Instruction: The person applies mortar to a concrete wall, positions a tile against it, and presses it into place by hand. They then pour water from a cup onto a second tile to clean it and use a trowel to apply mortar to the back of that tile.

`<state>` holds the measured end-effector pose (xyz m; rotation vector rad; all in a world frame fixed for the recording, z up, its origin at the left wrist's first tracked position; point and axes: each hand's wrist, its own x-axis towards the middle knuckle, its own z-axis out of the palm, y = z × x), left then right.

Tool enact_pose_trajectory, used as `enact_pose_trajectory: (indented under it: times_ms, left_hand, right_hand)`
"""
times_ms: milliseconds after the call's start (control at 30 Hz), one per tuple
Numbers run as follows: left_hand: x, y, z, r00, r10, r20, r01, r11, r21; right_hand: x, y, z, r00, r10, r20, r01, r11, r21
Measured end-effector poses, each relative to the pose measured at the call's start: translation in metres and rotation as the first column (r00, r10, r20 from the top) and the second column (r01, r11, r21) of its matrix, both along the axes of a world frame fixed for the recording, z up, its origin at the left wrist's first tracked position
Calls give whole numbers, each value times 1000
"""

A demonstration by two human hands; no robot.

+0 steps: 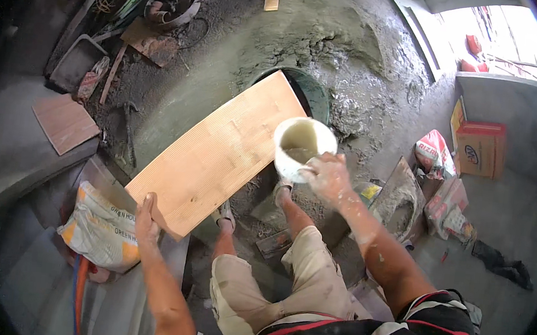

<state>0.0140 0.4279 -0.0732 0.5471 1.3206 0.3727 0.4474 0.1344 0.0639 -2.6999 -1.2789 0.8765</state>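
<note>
A long pale tan board with fine ribs (208,155) slants across the middle, its lower end in the grip of my left hand (147,223). My right hand (324,176) is closed on the rim of a white plastic pail (289,166) with murky grey-beige liquid inside. The pail is held beside the board's right edge, near its upper end. A green round tub (316,94) sits behind that upper end, partly hidden by it. Below the board and pail, my sandalled feet stand on the grimy, cement-covered floor.
Wet mortar (362,67) spreads beyond the tub. At left are a metal basin (174,3), grey tray (75,65), loose panel (65,121) and white sack (98,228) on a step. At right are a cardboard box (480,149), bags (435,151), a mortar-smeared board (394,205) and dark cloth (499,261).
</note>
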Motion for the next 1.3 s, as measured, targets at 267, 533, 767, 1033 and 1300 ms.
enact_pose_trajectory:
  times_ms: [267, 533, 767, 1033, 1300]
  left_hand:
    - [66, -2, 132, 982, -187, -40, 191, 951, 242]
    - [153, -24, 211, 980, -182, -77, 197, 914, 354]
    - [184, -70, 293, 962, -111, -251, 229, 828, 511]
    - [161, -73, 426, 823, -145, -550, 454, 749, 482]
    - [169, -61, 456, 682, 3, -732, 589, 592, 551]
  right_hand:
    - [89, -34, 5, 978, -167, 126, 143, 973, 178]
    - [107, -43, -3, 990, -103, 95, 80, 971, 225]
    - [112, -24, -31, 999, -27, 18, 22, 975, 223]
    - [109, 5, -93, 999, 45, -1, -44, 981, 191]
    - [90, 14, -136, 943, -312, 119, 266, 918, 294]
